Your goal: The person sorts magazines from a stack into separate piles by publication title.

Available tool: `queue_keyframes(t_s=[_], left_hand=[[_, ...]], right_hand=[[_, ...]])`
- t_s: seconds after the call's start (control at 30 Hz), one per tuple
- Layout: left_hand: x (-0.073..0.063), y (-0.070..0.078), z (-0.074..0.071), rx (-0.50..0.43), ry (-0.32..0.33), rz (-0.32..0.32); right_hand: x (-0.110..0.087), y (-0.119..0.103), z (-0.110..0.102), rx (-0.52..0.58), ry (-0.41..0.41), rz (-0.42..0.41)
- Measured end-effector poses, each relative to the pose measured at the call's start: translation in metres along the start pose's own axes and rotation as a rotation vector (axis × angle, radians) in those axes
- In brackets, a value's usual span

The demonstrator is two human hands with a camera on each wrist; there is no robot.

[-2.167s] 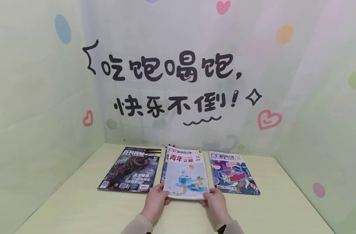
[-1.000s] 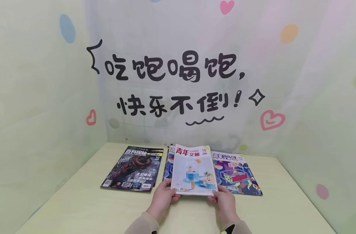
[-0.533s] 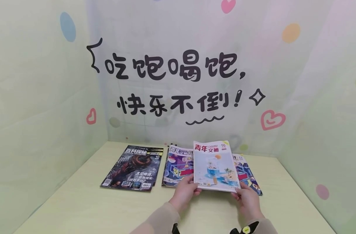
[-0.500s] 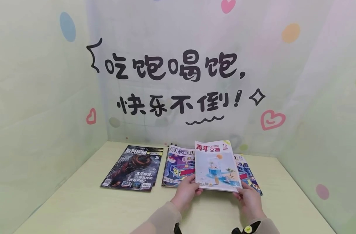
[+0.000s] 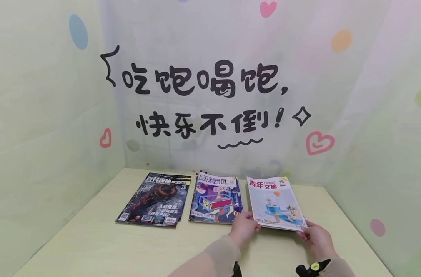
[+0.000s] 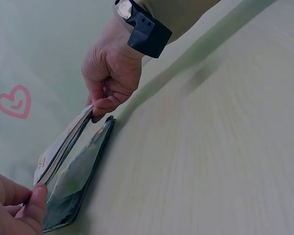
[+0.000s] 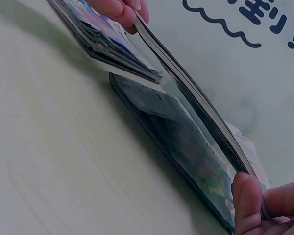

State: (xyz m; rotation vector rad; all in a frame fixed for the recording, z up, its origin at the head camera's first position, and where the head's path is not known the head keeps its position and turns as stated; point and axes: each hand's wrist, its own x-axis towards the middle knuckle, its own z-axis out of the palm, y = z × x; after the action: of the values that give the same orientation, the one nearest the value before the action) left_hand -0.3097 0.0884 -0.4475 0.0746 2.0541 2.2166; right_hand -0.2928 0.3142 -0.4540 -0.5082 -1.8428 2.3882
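A white-covered magazine with a beach picture is held over the right-hand spot on the table. My left hand pinches its near left corner. At the near right corner, my right hand grips it between thumb and fingers. Both wrist views show the near edge raised, with a gap above another magazine lying flat underneath. In the head view the held magazine hides that lower one. Just left of my left hand lies a stack of magazines with a purple cover on top.
A dark-covered magazine lies at the left on another, whose edge peeks out. All of them rest on a pale wooden table. Behind stands a back wall with black lettering, and side walls close off left and right.
Both hands have carried the white magazine right, from over the middle stack to over the right one, and lowered it. The purple cover in the middle is uncovered; the right one is hidden.
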Motion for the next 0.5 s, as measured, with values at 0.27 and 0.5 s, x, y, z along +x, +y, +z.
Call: queue_keyframes(t_s=[0.27, 0.5], left_hand=[[0.001, -0.008, 0.005, 0.032, -0.031, -0.064], [-0.002, -0.009, 0.004, -0.001, -0.067, -0.134]], right_hand=[[0.005, 0.005, -0.01, -0.049, 0.037, 0.018], [0.006, 0.008, -0.011, -0.094, 0.108, -0.007]])
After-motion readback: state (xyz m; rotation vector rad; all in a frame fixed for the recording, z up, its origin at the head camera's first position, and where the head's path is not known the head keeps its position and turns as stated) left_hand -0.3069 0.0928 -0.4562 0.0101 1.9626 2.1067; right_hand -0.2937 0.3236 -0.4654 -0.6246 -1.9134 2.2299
